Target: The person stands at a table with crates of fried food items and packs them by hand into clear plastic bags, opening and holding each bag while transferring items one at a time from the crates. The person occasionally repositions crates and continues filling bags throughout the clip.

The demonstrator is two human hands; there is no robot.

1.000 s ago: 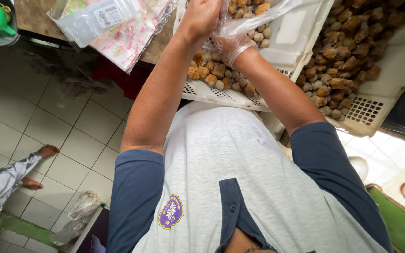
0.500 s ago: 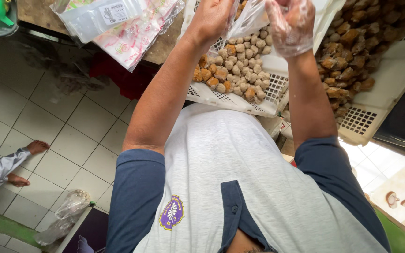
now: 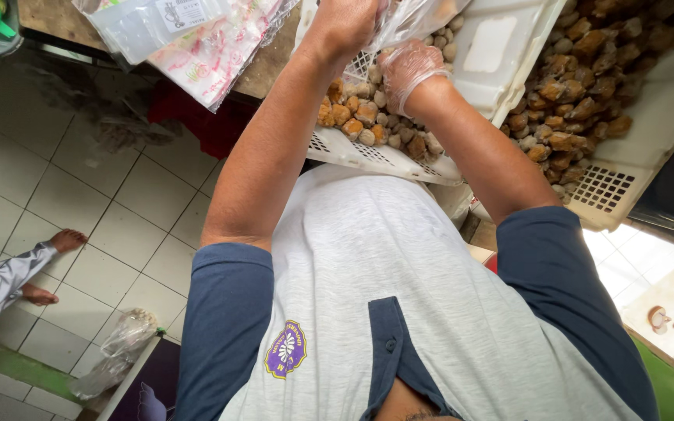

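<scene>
Since half a second ago the right hand (image 3: 413, 68), in a thin clear glove, has come down from beside the bag to the heap of brown nuggets (image 3: 372, 117) in the white slotted tray (image 3: 368, 152); its fingers curl downward among the pieces, though whether they clasp any cannot be told. The left hand (image 3: 345, 23) stays up at the top edge, clenched on the mouth of a clear plastic bag (image 3: 415, 14), which hangs just above and touching the gloved hand.

The tray under the grip holds pale and brown lumps piled toward its near rim. To the right of the hands a second white tray (image 3: 626, 179), tilted, holds a larger heap of darker brown pieces (image 3: 579, 86). To the left of the grip, flat printed packets (image 3: 196, 39) lie on the counter edge. Far below and left, another person's bare feet (image 3: 52, 265) rest on the tiled floor (image 3: 79, 187).
</scene>
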